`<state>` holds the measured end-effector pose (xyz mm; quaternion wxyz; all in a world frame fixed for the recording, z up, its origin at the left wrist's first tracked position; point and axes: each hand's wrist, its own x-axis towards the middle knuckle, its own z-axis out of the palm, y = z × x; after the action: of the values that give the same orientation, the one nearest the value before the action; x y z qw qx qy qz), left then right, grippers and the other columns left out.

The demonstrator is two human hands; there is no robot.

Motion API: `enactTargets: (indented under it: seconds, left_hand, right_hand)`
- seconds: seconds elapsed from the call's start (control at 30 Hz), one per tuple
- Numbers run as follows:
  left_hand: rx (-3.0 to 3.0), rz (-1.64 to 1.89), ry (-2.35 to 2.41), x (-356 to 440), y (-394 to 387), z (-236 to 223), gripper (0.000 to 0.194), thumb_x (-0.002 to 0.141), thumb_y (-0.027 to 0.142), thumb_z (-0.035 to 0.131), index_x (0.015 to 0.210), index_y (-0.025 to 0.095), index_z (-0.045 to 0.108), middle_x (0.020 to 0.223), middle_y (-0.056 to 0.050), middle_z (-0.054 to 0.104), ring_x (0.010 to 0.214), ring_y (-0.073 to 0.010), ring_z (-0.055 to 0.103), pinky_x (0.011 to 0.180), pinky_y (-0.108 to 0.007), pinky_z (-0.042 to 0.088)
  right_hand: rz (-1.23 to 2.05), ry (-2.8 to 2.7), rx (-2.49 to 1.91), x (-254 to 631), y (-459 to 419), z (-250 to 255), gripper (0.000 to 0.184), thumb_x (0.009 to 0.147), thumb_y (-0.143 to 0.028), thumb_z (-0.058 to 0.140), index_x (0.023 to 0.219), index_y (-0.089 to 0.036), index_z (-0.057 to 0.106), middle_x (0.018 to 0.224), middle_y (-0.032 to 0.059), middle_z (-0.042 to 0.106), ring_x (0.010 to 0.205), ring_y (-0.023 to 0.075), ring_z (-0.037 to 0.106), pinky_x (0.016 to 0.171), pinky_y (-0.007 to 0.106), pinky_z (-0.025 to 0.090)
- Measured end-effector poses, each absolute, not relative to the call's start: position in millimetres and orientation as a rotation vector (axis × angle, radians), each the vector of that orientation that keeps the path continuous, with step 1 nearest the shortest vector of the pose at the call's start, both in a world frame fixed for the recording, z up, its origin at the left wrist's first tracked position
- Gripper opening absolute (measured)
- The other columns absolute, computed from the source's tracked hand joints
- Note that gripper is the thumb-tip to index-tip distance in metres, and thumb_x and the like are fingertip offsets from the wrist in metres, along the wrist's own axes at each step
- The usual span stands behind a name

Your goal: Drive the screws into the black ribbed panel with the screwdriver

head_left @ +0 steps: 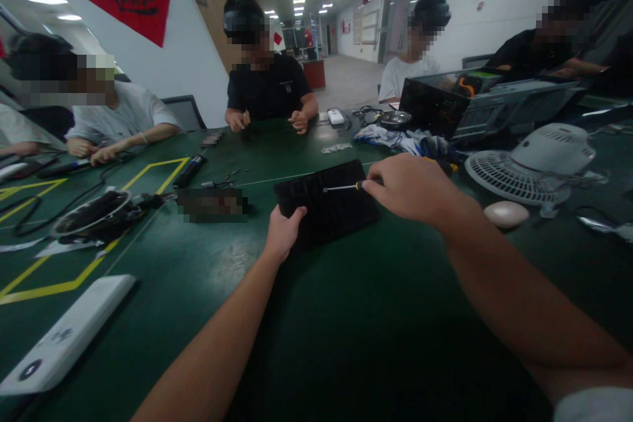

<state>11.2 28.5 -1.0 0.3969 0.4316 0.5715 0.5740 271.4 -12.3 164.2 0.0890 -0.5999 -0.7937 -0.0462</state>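
In the head view, my left hand (285,231) grips the near left edge of a flat black case (321,227), thumb on top and fingers hidden beneath. The case lies open and slightly tilted over the green table; dark folds or slots show faintly on its face. My right hand (410,188) is closed around the handle of a screwdriver (341,188), a bit of yellow and black showing at the grip. Its thin metal shaft points left across the case. Whether the tip touches the case I cannot tell.
Right of my hands are a grey fan (554,151), a pale rounded object (507,214) and crumpled cloth (395,140). An opened computer case (494,105) stands behind. Left lie coiled cables (93,217), a black cylinder (190,171) and a long white device (69,336). Several people sit around the table.
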Motion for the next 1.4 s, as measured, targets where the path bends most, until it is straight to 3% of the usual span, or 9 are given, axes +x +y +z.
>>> enactTargets:
  seconds: [0.9, 1.1, 1.4]
  left_hand:
    - [1.107, 1.450, 1.427, 10, 30, -3, 0.040, 0.071, 0.035, 0.086, 0.105, 0.018, 0.073, 0.107, -0.010, 0.080, 0.099, -0.0288, 0.075, 0.100, -0.048, 0.059]
    - [1.118, 1.448, 1.434, 8, 31, -6, 0.042, 0.071, 0.037, 0.086, 0.106, 0.017, 0.073, 0.109, -0.011, 0.080, 0.101, -0.0293, 0.075, 0.099, -0.048, 0.059]
    - [1.111, 1.447, 1.428, 8, 31, -7, 0.042, 0.072, 0.037, 0.087, 0.107, 0.019, 0.073, 0.109, -0.011, 0.080, 0.101, -0.0301, 0.076, 0.098, -0.047, 0.060]
  right_hand:
    - [-0.060, -2.288, -1.707, 285, -10, 168, 0.033, 0.102, -0.040, 0.058, 0.109, -0.025, 0.086, 0.105, 0.0111, 0.083, 0.099, 0.0331, 0.074, 0.077, 0.042, 0.049]
    - [-0.115, -2.365, -1.633, 288, -9, 165, 0.025, 0.086, -0.029, 0.077, 0.109, -0.025, 0.083, 0.110, 0.0087, 0.080, 0.098, 0.0297, 0.071, 0.073, 0.038, 0.044]
    - [-0.213, -2.281, -1.626, 287, -7, 164, 0.020, 0.087, -0.027, 0.075, 0.104, -0.027, 0.084, 0.106, 0.0079, 0.078, 0.100, 0.0297, 0.069, 0.072, 0.038, 0.043]
